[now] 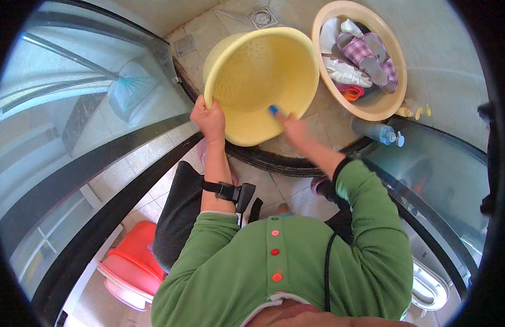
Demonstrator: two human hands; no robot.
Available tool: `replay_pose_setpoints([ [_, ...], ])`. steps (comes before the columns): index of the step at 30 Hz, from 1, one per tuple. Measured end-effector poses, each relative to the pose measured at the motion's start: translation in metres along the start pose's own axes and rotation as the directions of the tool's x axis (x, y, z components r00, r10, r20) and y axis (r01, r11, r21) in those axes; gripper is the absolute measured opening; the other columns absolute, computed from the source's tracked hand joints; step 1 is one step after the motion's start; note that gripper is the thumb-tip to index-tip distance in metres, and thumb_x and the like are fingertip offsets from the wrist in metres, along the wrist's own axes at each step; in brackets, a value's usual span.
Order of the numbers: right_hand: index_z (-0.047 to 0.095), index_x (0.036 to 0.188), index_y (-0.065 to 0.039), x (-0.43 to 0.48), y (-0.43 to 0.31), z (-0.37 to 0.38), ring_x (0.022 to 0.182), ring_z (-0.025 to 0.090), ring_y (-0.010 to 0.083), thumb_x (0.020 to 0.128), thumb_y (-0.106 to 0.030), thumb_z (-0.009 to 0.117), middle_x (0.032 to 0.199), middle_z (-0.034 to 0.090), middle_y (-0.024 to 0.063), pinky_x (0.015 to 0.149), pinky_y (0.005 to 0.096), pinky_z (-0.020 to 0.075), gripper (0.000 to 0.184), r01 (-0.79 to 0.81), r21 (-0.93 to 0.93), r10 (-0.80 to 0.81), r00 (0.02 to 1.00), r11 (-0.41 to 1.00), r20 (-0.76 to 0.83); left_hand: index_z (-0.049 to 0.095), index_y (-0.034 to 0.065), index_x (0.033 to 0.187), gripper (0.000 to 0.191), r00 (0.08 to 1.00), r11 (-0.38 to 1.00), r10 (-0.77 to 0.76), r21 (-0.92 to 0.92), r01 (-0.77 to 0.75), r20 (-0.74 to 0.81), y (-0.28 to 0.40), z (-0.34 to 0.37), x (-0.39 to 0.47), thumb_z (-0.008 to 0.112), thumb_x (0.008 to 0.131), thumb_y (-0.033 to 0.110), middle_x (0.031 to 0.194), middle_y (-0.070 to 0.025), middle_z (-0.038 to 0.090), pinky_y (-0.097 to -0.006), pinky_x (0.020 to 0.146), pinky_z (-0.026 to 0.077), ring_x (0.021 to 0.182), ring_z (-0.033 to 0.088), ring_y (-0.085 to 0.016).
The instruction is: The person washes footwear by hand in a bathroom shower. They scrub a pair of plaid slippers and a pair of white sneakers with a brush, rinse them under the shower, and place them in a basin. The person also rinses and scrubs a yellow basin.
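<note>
A yellow plastic basin [264, 81] is tilted on the tiled shower floor, its opening towards me. My left hand [209, 118] grips its rim at the left. Over the lower right rim reaches my right hand [291, 126], somewhat blurred, closed on a small blue object [273, 109] against the basin's inner wall; its kind cannot be told, as the fingers hide part of it. Beside the yellow basin stands a beige basin [401, 88] holding plaid slippers [360, 53], white items and an orange-red item [351, 92].
A blue pump bottle [375, 131] lies by the beige basin. The curved black shower sill [277, 164] runs below the yellow basin, with glass panels [85, 98] on both sides. A floor drain [262, 18] is at the back; red and pink plastic basins [134, 261] are at lower left.
</note>
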State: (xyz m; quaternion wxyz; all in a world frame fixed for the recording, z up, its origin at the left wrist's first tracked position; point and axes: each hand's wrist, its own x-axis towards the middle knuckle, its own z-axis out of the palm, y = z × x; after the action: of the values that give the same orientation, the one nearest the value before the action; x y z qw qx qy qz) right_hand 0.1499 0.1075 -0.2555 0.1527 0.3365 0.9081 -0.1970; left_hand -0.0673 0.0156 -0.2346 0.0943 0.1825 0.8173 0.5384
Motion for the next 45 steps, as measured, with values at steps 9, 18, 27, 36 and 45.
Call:
replay_pose_setpoints([
  [9,0.051,0.110,-0.003,0.012,-0.054,0.022,0.071,0.061,0.0392,0.083,-0.017,0.048,0.080,0.061,0.0218,0.061,0.0491,0.0489,0.030,-0.057,0.216,0.017,0.982,0.975,0.186,0.043,-0.0003,0.064,0.015,0.999,0.999,-0.003,0.034,0.004,-0.042,0.014,0.012,0.000,0.054,0.075,0.001,0.057,-0.0001,0.038,-0.0259,0.048,0.033,0.055,0.035,-0.007],
  [18,0.040,0.130,-0.012,0.015,0.037,-0.017,0.066,0.062,0.0335,0.086,-0.017,0.047,0.083,0.058,0.0176,0.054,0.0440,0.0501,0.044,-0.137,0.031,0.133,0.986,0.990,0.101,0.045,-0.0020,0.066,0.007,0.997,0.997,-0.042,-0.060,0.038,-0.061,0.019,0.004,0.006,0.051,0.069,-0.002,0.055,-0.0084,0.038,-0.0284,0.051,0.037,0.054,0.039,-0.011],
  [27,0.052,0.119,-0.006,0.018,-0.052,0.016,0.077,0.062,0.0376,0.086,-0.020,0.047,0.083,0.062,0.0232,0.065,0.0481,0.0488,0.036,-0.078,0.320,0.002,0.973,0.944,0.230,0.048,-0.0009,0.068,0.005,0.998,0.995,-0.035,0.092,0.040,-0.046,0.031,0.012,0.009,0.052,0.068,0.001,0.055,-0.0140,0.043,-0.0318,0.052,0.038,0.051,0.040,-0.017],
  [36,0.049,0.118,-0.012,0.048,0.052,-0.026,0.075,0.063,0.0307,0.090,-0.028,0.046,0.084,0.060,0.0167,0.061,0.0423,0.0510,0.033,-0.170,0.038,0.171,0.985,0.985,-0.004,0.055,-0.0012,0.074,0.009,0.997,0.992,-0.060,0.110,0.056,0.041,0.034,0.004,0.016,0.050,0.066,0.000,0.062,-0.0190,0.053,-0.0363,0.056,0.042,0.055,0.052,-0.030],
  [45,0.046,0.121,-0.009,0.030,0.024,-0.012,0.075,0.062,0.0336,0.087,-0.016,0.048,0.083,0.057,0.0182,0.059,0.0429,0.0507,0.035,-0.028,-0.029,0.029,0.999,0.999,0.036,0.060,0.0013,0.077,0.017,0.995,0.970,-0.064,0.241,0.045,0.072,0.043,-0.004,0.024,0.049,0.064,-0.001,0.067,-0.0138,0.061,-0.0344,0.060,0.045,0.063,0.059,-0.025],
])
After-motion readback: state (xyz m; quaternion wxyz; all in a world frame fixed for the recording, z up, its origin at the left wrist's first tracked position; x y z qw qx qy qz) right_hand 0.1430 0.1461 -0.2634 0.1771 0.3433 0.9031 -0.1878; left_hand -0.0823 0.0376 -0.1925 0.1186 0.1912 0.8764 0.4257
